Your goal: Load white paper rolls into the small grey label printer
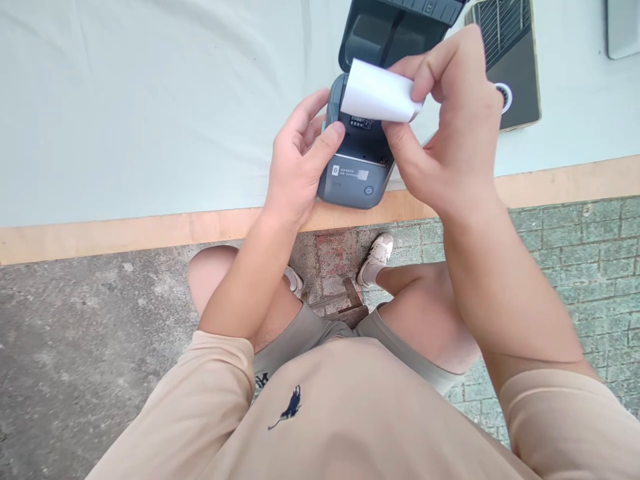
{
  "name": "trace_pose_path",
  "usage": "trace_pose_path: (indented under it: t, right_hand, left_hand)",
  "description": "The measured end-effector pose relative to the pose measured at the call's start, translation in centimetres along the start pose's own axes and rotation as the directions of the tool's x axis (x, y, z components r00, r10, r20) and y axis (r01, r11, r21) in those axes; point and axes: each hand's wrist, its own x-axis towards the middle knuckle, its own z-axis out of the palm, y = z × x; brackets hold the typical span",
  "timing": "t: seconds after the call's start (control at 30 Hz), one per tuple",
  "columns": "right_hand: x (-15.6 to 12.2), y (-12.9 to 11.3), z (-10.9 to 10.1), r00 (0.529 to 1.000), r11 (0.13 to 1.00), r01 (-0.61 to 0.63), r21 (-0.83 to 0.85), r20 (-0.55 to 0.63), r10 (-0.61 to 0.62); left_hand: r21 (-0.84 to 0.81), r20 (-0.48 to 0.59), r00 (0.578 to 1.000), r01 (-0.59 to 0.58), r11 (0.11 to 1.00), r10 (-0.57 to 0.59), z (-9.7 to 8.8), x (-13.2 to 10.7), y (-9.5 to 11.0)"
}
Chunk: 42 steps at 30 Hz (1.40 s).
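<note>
A small grey label printer (356, 175) sits at the table's near edge with its lid (387, 30) swung open toward the back. My left hand (299, 157) grips the printer's left side, thumb resting on its top. My right hand (445, 127) pinches a white paper roll (377, 93) between thumb and fingers, holding it just above the printer's open compartment. The far end of the roll is hidden behind my fingers.
The table (125, 100) is covered in a pale cloth, with a wooden edge (100, 233) toward me. A dark device with a grille (510, 60) lies to the right of the printer. Another pale object (623, 27) shows at the top right corner. My knees and shoes are below.
</note>
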Motion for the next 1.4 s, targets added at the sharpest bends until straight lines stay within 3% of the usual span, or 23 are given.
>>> trace_pose_path:
  t: [0.5,0.73,1.0,1.27,1.33,1.4]
  right_hand:
    - [-0.1,0.9,0.2,0.999,0.999,0.039,0.025,0.005,-0.039]
    - [-0.6,0.5,-0.5,0.999,0.982,0.027,-0.185,0.022,-0.023]
    - [-0.2,0.3,-0.4,0.991,0.972,0.114,-0.204,0.092,-0.097]
    - [-0.1,0.0,-0.4,0.996,0.955,0.040,-0.293,0.082,-0.016]
    - [-0.2,0.3,-0.7,0.993,0.962,0.028,-0.272,0.115,0.003]
    - [-0.3,0.6,-0.9,0.987,0.968,0.030,-0.249,0.162,0.011]
  left_hand:
    - [-0.061,-0.044,0.999,0.010,0.998,-0.013,0.1,0.1,-0.1]
    - [-0.013,-0.044,0.999,0.029,1.000,-0.029,-0.2,0.1,-0.3]
    - [0.142,0.015,0.994,-0.109,0.984,0.108,-0.7,0.7,-1.8]
    - [0.216,0.031,0.992,-0.126,0.968,0.122,-1.1,0.8,-2.1]
    - [0.276,0.045,0.991,-0.136,0.951,0.128,-1.1,0.8,-2.1]
    - [0.446,0.031,0.980,-0.189,0.875,0.195,-1.1,0.7,-2.0]
